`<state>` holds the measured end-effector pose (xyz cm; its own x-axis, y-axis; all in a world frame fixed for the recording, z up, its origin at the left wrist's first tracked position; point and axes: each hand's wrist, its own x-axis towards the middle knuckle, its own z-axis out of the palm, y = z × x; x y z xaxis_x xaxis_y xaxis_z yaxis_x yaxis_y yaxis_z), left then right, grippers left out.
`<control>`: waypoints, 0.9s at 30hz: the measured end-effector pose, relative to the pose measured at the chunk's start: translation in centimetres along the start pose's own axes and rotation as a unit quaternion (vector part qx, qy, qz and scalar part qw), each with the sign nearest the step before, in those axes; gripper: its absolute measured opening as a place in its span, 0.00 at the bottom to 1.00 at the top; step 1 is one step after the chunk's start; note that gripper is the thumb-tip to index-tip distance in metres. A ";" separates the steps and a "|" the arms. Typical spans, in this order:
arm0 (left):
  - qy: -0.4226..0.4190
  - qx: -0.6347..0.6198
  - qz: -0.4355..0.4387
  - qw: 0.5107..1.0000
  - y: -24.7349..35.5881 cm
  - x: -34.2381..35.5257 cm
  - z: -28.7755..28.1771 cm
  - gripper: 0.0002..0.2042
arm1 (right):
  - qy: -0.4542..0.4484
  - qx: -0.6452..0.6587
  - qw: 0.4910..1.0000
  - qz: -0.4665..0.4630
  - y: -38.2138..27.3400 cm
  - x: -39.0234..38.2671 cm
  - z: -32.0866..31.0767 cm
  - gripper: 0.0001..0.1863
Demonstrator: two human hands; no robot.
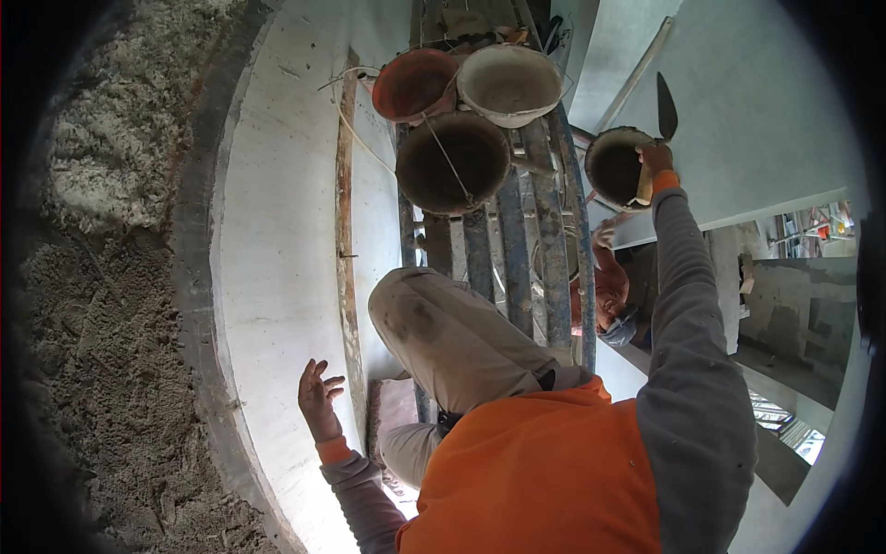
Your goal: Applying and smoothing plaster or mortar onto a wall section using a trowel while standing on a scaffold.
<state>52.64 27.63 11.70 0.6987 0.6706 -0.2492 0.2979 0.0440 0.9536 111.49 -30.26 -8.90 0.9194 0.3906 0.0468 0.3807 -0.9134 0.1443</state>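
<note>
My right hand (655, 159) is closed on a trowel, its pointed blade (666, 109) upward, beside the rim of a dark bucket (609, 166); whether it grips the rim too, I cannot tell. My left hand (321, 397) is raised with fingers apart, holding nothing, near the white wall. An orange bucket (399, 83), a pale bucket (508, 74) and a dark bucket with a wire handle (434, 166) stand on the metal scaffold planks (554, 277) beyond my bent knee.
A co-worker (600, 286) is below at the right, a hand raised toward the dark bucket. A wooden batten (347, 277) runs along the white wall (268, 277). Rough plaster (101, 351) covers the far left. A pale wall surface (757, 129) fills the upper right.
</note>
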 end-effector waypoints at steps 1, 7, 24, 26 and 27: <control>0.006 0.005 -0.003 1.000 -0.3 -0.1 -0.2 0.22 | -0.002 0.029 0.999 0.033 -0.2 0.1 0.8 0.09; 0.030 0.011 -0.024 0.999 -1.2 -0.7 -1.1 0.22 | -0.116 0.138 0.934 0.308 -0.6 -0.1 -0.7 0.12; 0.032 -0.028 -0.002 0.999 -1.2 -0.7 0.6 0.23 | -0.138 -0.035 0.984 0.106 -1.5 -9.9 6.1 0.09; 0.036 -0.026 -0.003 0.999 -0.3 -0.8 1.5 0.24 | -0.101 0.036 0.991 0.078 -5.0 -11.0 4.4 0.10; 0.031 -0.011 0.027 0.999 0.4 -1.0 2.1 0.24 | -0.100 0.032 0.993 0.059 -7.2 -11.3 2.7 0.11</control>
<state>53.43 25.48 12.01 0.6710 0.7173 -0.1876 0.2462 0.0230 0.9689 98.59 -28.44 -13.15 0.9568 0.2560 -0.1380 0.2690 -0.9593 0.0856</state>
